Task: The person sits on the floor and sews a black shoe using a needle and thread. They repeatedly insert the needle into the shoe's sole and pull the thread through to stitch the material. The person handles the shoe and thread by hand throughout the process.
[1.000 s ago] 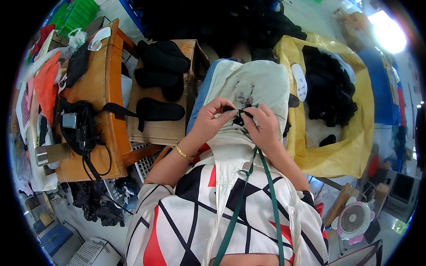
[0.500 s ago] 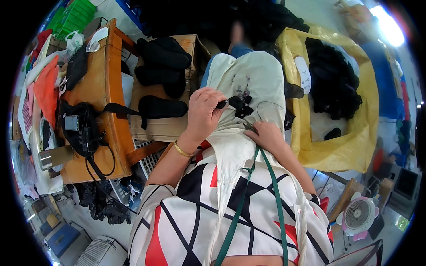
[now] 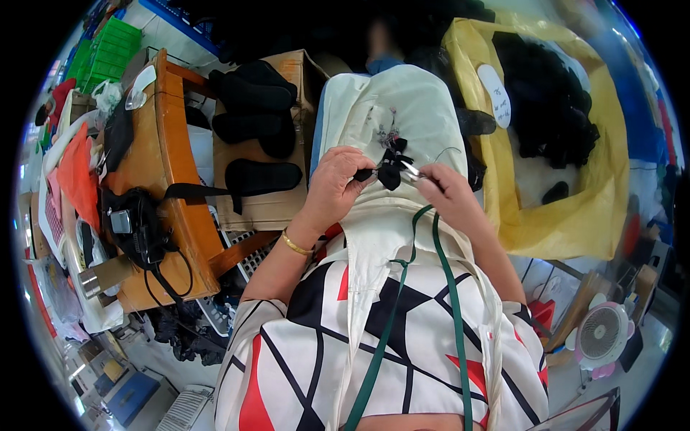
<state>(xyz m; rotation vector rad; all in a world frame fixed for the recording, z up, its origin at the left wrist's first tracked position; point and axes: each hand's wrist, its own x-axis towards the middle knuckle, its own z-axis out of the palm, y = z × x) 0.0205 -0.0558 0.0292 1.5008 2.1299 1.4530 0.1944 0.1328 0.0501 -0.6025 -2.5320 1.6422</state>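
Observation:
In front of my lap, my left hand [image 3: 339,181] pinches a small black fabric bow [image 3: 390,175] by its left side, fingers closed. My right hand [image 3: 447,188] is closed around thread snips [image 3: 411,171], whose silvery blades point left at the bow's right side. Whether the blades touch it I cannot tell. Both hands hover over the white apron [image 3: 424,97] spread across my knees. Dark and purplish thread scraps [image 3: 388,133] lie on the cloth just beyond the bow. A thin curved thread [image 3: 449,152] shows above my right hand.
Black shoe-shaped pieces [image 3: 262,177] rest on a cardboard box [image 3: 223,154] to the left. Beside it stands a wooden chair [image 3: 169,136] with a black bag [image 3: 133,223]. A yellow sack [image 3: 589,223] holding black pieces stands at right, a white insole [image 3: 493,93] on its edge.
My right hand has lifted off the lap with the snips and brought their blades up to the bow. My left hand keeps its pinch on the bow. The whole view has shifted slightly.

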